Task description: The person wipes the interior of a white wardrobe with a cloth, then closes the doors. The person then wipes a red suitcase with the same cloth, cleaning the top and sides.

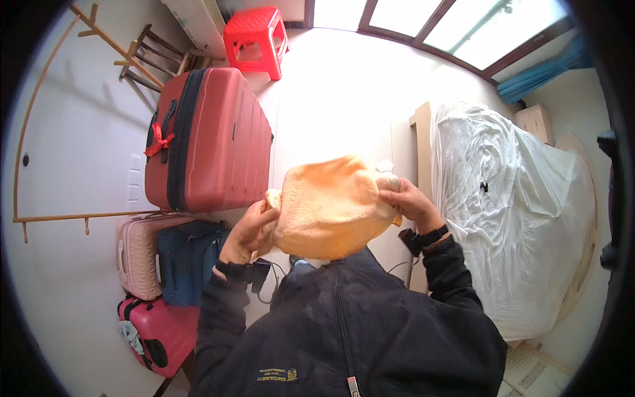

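An orange-yellow cloth (337,208), with a towel-like surface, is stretched between my two hands in front of my dark jacket. My left hand (246,229) pinches its left edge, where the fabric bunches up. At the opposite edge, my right hand (411,200) grips the cloth with thumb and fingers. The fabric sags a little in the middle and hangs off the floor. Each wrist wears a dark band with a small black device, and cables run from them.
Left of me a large red suitcase (221,139) stands above pink (140,255) and blue (188,261) cases and a magenta suitcase (175,331). A red plastic stool (254,40) is farther off. To the right lies a bed under a white sheet (496,231).
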`<act>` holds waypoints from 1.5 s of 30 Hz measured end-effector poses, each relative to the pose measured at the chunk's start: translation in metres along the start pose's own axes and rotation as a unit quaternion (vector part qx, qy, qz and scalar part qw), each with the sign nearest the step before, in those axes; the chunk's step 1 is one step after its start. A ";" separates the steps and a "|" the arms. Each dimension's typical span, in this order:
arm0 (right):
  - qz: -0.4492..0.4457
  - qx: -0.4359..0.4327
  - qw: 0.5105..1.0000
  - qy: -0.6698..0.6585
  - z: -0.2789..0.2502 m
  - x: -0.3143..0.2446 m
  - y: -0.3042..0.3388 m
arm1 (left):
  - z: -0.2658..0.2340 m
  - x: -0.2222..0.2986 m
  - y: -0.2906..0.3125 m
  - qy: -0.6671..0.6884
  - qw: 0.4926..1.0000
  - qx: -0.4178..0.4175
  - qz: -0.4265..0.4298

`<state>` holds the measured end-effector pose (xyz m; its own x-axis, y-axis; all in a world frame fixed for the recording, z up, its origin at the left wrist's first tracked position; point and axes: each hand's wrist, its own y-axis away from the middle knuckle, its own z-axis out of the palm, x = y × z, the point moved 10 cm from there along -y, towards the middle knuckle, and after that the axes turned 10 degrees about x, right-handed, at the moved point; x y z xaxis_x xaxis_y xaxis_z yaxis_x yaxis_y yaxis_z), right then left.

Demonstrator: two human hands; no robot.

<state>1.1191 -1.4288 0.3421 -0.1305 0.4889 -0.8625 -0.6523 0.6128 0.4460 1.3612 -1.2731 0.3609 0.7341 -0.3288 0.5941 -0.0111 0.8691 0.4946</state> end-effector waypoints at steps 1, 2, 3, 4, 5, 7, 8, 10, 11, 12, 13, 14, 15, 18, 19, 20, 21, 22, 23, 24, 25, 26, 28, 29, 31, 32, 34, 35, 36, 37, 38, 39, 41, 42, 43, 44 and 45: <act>0.037 0.051 0.997 -0.046 -0.022 0.013 -0.012 | -0.015 -0.006 -0.020 0.012 0.998 0.063 -0.016; 0.046 0.070 0.990 -0.112 -0.038 0.015 -0.026 | -0.028 -0.009 -0.040 0.021 0.992 0.122 -0.029; 0.066 0.114 0.985 -0.115 -0.058 0.017 -0.039 | -0.036 -0.005 -0.056 0.036 0.986 0.160 -0.027; 0.065 0.131 0.979 -0.141 -0.070 0.013 -0.048 | -0.043 0.001 -0.070 0.050 0.979 0.197 -0.030; 0.056 0.136 0.974 -0.174 -0.081 0.002 -0.056 | -0.047 0.009 -0.083 0.065 0.970 0.232 -0.024; 0.058 0.137 0.973 -0.180 -0.100 -0.027 -0.076 | -0.035 0.029 -0.111 0.072 0.973 0.218 -0.028; 0.076 0.160 0.969 -0.171 -0.110 -0.036 -0.080 | -0.030 0.036 -0.117 0.068 0.971 0.228 -0.025; 0.011 0.088 0.973 -0.213 -0.108 -0.088 -0.100 | -0.015 0.062 -0.133 0.014 0.979 0.202 -0.009; 0.002 0.066 0.973 -0.222 -0.108 -0.110 -0.108 | -0.009 0.071 -0.138 -0.026 0.982 0.187 -0.018; -0.004 0.051 0.972 -0.231 -0.107 -0.131 -0.116 | -0.005 0.081 -0.143 -0.067 0.982 0.175 -0.018; -0.009 0.025 0.972 -0.233 -0.100 -0.152 -0.126 | -0.004 0.088 -0.150 -0.179 0.968 0.172 -0.023; 0.012 0.014 0.973 -0.230 -0.092 -0.165 -0.133 | -0.005 0.096 -0.158 -0.291 0.941 0.169 -0.019; 0.026 0.007 0.974 -0.223 -0.082 -0.177 -0.138 | -0.004 0.105 -0.167 -0.443 0.878 0.179 0.009; 0.066 -0.112 0.975 -0.179 -0.022 -0.207 -0.166 | 0.027 0.127 -0.217 -0.531 0.822 0.134 0.153; 0.087 -0.153 0.979 -0.103 -0.002 -0.209 -0.176 | 0.043 0.123 -0.244 -0.450 0.876 0.077 0.154; 0.084 -0.210 0.973 -0.045 0.018 -0.215 -0.185 | 0.062 0.125 -0.265 -0.377 0.910 0.023 0.172; 0.067 -0.189 0.980 0.000 0.028 -0.221 -0.201 | 0.081 0.116 -0.287 -0.288 0.948 -0.053 0.124; 0.051 -0.199 0.978 0.017 0.034 -0.234 -0.214 | 0.095 0.114 -0.300 -0.229 0.965 -0.100 0.079; 0.114 -0.185 0.976 0.009 0.035 -0.235 -0.228 | 0.109 0.112 -0.312 -0.172 0.975 -0.141 0.028; 0.110 -0.153 0.982 -0.004 0.028 -0.252 -0.246 | 0.121 0.121 -0.322 -0.183 0.966 -0.177 0.034; 0.106 -0.119 0.987 -0.013 0.019 -0.269 -0.264 | 0.130 0.134 -0.333 -0.262 0.942 -0.189 0.087; 0.116 -0.066 0.991 -0.013 0.005 -0.281 -0.279 | 0.144 0.155 -0.338 -0.379 0.879 -0.205 0.205; 0.090 -0.019 0.996 -0.023 -0.024 -0.317 -0.310 | 0.135 0.152 -0.356 -0.366 0.908 -0.203 0.030; -0.022 -0.053 0.998 0.031 -0.029 -0.346 -0.325 | 0.143 0.164 -0.355 -0.312 0.915 -0.254 0.013; -0.074 -0.094 0.991 -0.062 -0.050 -0.362 -0.357 | 0.151 0.191 -0.353 -0.254 0.920 -0.296 0.022; -0.006 -0.090 0.972 -0.219 -0.067 -0.349 -0.378 | 0.152 0.207 -0.356 -0.169 0.943 -0.285 0.009; 0.024 -0.041 0.984 -0.174 -0.093 -0.293 -0.424 | 0.151 0.232 -0.365 -0.034 0.968 -0.248 -0.013; 0.097 0.043 0.991 -0.076 -0.110 -0.240 -0.443 | 0.146 0.244 -0.369 0.031 0.975 -0.218 -0.013; 0.181 0.127 0.970 0.098 -0.136 -0.191 -0.446 | 0.143 0.251 -0.370 0.082 0.974 -0.207 -0.038; 0.057 -0.051 0.898 0.434 -0.113 -0.177 -0.460 | 0.140 0.259 -0.370 0.140 0.967 -0.205 -0.055; 0.083 -0.061 0.884 0.455 -0.107 -0.146 -0.465 | 0.135 0.268 -0.371 0.198 0.956 -0.203 -0.071; 0.055 -0.090 0.857 0.504 -0.090 -0.129 -0.470 | 0.126 0.272 -0.375 0.203 0.961 -0.174 -0.065; -0.028 -0.203 0.901 0.382 -0.040 -0.137 -0.465 | 0.110 0.283 -0.385 0.212 0.968 -0.127 -0.041; -0.077 -0.223 0.927 0.291 -0.017 -0.159 -0.464 | 0.104 0.287 -0.387 0.215 0.970 -0.109 -0.022; -0.103 -0.210 0.931 0.282 -0.007 -0.181 -0.466 | 0.103 0.294 -0.391 0.230 0.967 -0.113 0.004; -0.143 -0.198 0.934 0.261 0.003 -0.209 -0.469 | 0.102 0.297 -0.393 0.251 0.962 -0.104 0.011; -0.212 -0.188 0.923 0.259 0.012 -0.241 -0.470 | 0.101 0.299 -0.394 0.269 0.958 -0.096 0.015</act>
<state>1.4662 -1.8267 0.3432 -0.0792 -0.1677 -0.9827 -0.9275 0.3738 0.0110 1.5167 -1.7514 0.4078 0.9796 -0.1093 0.1685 0.0491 0.9438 0.3267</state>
